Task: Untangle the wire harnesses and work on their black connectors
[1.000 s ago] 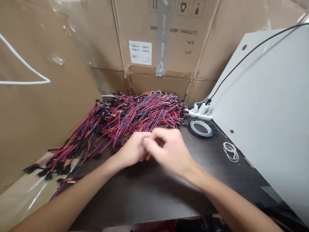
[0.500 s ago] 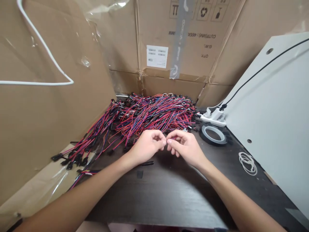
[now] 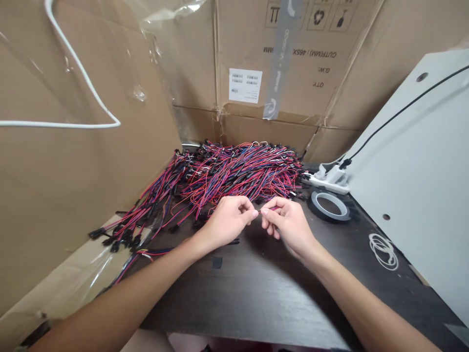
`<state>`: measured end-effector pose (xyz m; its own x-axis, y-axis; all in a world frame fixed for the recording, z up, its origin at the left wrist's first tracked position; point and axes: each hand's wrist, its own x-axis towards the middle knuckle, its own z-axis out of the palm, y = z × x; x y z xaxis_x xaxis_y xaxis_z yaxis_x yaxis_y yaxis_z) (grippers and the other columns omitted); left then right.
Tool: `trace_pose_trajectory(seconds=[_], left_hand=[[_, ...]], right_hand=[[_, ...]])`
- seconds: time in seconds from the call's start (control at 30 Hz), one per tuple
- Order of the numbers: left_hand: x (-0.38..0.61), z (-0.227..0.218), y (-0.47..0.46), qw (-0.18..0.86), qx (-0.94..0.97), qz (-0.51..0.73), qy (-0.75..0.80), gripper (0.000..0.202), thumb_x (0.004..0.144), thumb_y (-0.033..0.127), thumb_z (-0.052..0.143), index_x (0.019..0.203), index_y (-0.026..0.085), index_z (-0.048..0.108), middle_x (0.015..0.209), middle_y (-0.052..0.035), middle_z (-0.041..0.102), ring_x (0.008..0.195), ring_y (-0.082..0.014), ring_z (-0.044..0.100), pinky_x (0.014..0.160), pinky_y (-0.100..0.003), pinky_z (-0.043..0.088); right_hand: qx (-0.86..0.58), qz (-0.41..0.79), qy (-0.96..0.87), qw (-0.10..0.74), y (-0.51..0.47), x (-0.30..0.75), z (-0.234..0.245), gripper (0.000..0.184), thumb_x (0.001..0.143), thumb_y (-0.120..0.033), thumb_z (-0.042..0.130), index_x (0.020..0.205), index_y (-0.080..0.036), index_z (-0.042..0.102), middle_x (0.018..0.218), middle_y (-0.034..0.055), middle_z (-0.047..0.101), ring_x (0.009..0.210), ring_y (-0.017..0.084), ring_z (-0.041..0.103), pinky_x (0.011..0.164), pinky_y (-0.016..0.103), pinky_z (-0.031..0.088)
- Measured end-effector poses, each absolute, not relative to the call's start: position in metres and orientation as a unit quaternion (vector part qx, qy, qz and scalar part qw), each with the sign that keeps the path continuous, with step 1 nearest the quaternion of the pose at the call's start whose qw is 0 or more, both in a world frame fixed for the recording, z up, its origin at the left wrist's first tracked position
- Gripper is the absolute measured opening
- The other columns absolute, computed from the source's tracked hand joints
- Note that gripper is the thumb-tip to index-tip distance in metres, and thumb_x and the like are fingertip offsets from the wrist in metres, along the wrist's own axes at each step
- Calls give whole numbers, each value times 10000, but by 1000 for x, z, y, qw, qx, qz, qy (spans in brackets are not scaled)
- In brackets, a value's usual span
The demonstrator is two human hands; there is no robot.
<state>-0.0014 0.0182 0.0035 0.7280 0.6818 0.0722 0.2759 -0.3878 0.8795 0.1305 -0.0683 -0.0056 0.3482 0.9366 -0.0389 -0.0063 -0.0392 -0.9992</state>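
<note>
My left hand (image 3: 230,220) and my right hand (image 3: 287,222) meet over the dark table, fingertips pinched and a small gap between them. A thin reddish wire (image 3: 260,211) spans that gap, held at both sides; most of it is hidden by the fingers. Just beyond the hands lies a large pile of red, blue and black wire harnesses (image 3: 242,171). Beneath my left wrist, a black tube-like end (image 3: 233,241) of something sticks out. More wires with a white strand (image 3: 146,254) lie beside my left forearm.
A roll of black tape (image 3: 330,206) lies right of the hands, near a white power strip (image 3: 328,183) with plugs. A coiled white cord (image 3: 383,252) is farther right. Cardboard (image 3: 198,117) walls the back and left; a white panel (image 3: 414,161) stands at right. Black connectors (image 3: 117,239) hang over the left edge.
The whole view has shifted slightly, so things appear farther right. My fingertips have drawn a little apart, and a short piece of wire now shows between them.
</note>
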Motion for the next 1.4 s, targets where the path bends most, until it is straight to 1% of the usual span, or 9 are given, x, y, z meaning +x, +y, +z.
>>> trace_pose_trajectory(seconds=[0.13, 0.27, 0.43, 0.57, 0.73, 0.83, 1.03, 1.23, 1.4], left_hand=[[-3, 4, 20, 499, 798, 194, 276, 80, 753, 173, 524, 711, 123, 570, 605, 0, 597, 454, -64, 443, 473, -191, 331], [-4, 5, 22, 504, 796, 185, 279, 64, 747, 157, 514, 715, 125, 559, 608, 2, 594, 446, -61, 438, 461, -188, 319], [-3, 7, 21, 536, 770, 175, 298, 53, 722, 150, 529, 698, 118, 563, 552, 15, 561, 415, -49, 386, 434, -181, 281], [-4, 13, 21, 598, 721, 166, 308, 61, 686, 166, 568, 667, 109, 562, 530, 10, 545, 408, -40, 363, 409, -168, 239], [-8, 20, 22, 713, 618, 122, 308, 118, 636, 198, 623, 647, 106, 550, 512, 12, 509, 360, -8, 279, 368, -153, 131], [-9, 22, 23, 734, 596, 106, 308, 118, 619, 187, 630, 640, 104, 549, 509, 8, 505, 352, 0, 264, 361, -148, 108], [-9, 21, 23, 720, 617, 115, 297, 83, 644, 172, 592, 656, 115, 534, 511, 13, 510, 350, -2, 263, 357, -142, 123], [-8, 20, 21, 622, 718, 158, 270, 128, 657, 196, 653, 644, 122, 548, 506, 36, 512, 416, -32, 382, 406, -145, 265], [-7, 19, 22, 556, 768, 195, 253, 88, 670, 167, 641, 629, 105, 594, 572, 4, 575, 514, -64, 472, 488, -169, 349]], right_hand=[[-600, 412, -373, 575, -69, 127, -6, 226, 655, -339, 638, 702, -147, 528, 485, -14, 559, 357, 74, 452, 304, 146, 276], [-589, 415, -372, 585, -69, 126, -8, 198, 664, -319, 628, 697, -151, 528, 496, -12, 563, 367, 77, 452, 315, 154, 283], [-570, 386, -407, 600, -67, 124, -11, 141, 675, -258, 622, 742, -138, 592, 552, 5, 597, 442, 87, 504, 376, 172, 371], [-548, 382, -443, 598, -67, 124, -10, 121, 676, -224, 637, 757, -136, 623, 619, 20, 631, 512, 101, 556, 433, 192, 438], [-528, 358, -502, 584, -69, 130, -12, 115, 725, -229, 642, 792, -136, 652, 668, 33, 650, 540, 106, 579, 447, 196, 456], [-526, 333, -526, 579, -70, 132, -13, 108, 764, -233, 626, 803, -140, 665, 667, 32, 647, 536, 100, 578, 451, 192, 457], [-530, 353, -508, 580, -69, 131, -12, 142, 747, -270, 646, 782, -133, 659, 647, 40, 647, 521, 111, 573, 439, 207, 455], [-544, 353, -487, 585, -68, 131, -11, 154, 709, -281, 672, 735, -129, 659, 555, 20, 608, 453, 95, 524, 414, 204, 431], [-541, 362, -472, 594, -68, 130, -10, 160, 695, -281, 684, 730, -128, 653, 616, 44, 643, 490, 108, 555, 411, 202, 433]])
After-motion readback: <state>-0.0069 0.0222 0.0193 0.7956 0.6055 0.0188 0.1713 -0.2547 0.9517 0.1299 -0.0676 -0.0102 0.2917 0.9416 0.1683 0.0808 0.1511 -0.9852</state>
